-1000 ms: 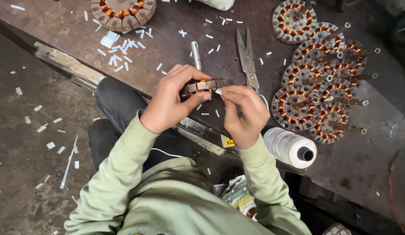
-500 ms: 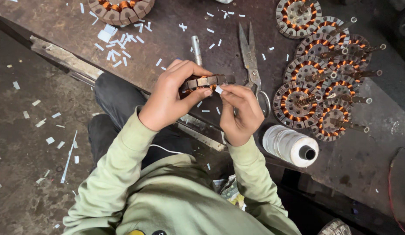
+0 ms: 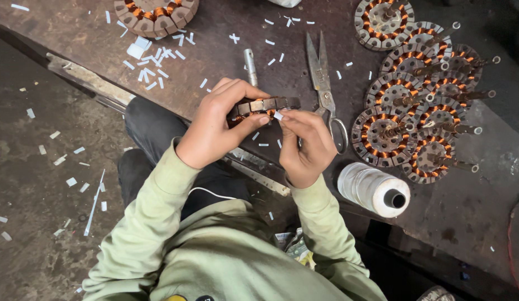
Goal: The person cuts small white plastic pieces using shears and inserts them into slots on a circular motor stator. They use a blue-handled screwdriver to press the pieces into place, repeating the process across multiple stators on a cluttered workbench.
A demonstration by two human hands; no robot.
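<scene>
Stator core, ringed with copper windings, sits raised just above the surface in our left hand, fingers closed around its rim to steady it, while our right hand pinches a white paper slip against a slot.

The person's wearing a pale sage-green long-sleeved sweatshirt, soft cotton-looking knit, kinda loose and rumpled across the shoulders and back. Both sleeves end in ribbed cuffs at the wrists. Below it there are dark, nearly black trousers with a thin white piping line curving along one leg. Both hands, left and right, are bare, no gloves, rings or watch showing.
</scene>
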